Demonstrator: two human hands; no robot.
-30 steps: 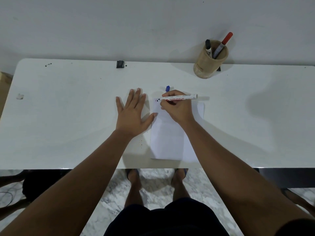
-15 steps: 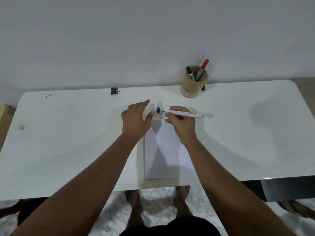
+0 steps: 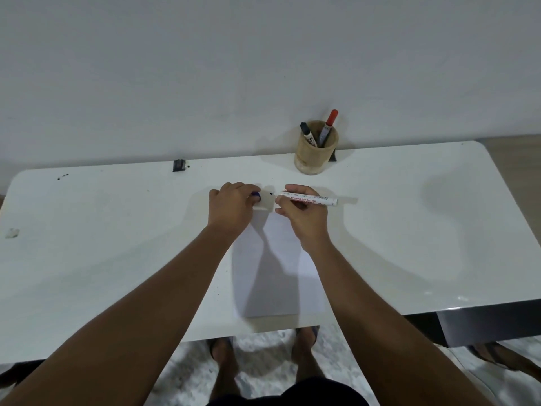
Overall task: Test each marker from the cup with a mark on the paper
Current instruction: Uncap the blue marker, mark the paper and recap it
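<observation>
A white sheet of paper [image 3: 278,276] lies on the white table [image 3: 117,244] in front of me. My right hand [image 3: 301,213] grips an uncapped white marker [image 3: 310,199], held level with its dark tip pointing left. Just left of that tip, my left hand [image 3: 231,205] is closed on a small blue cap [image 3: 256,196], above the paper's far edge. A tan wooden cup [image 3: 314,153] stands at the table's back edge and holds a black-capped marker [image 3: 307,133] and a red-capped marker [image 3: 329,124].
A small black object [image 3: 179,165] lies near the table's back edge at the left. Small dark specks [image 3: 63,177] sit at the far left corner, and a pale scrap [image 3: 11,232] by the left edge. My feet [image 3: 222,347] show below the table's front edge.
My right hand lifted the marker off the paper and turned it level. My left hand left the table, closed on the blue cap and brought it near the tip. The camera tilted up.
</observation>
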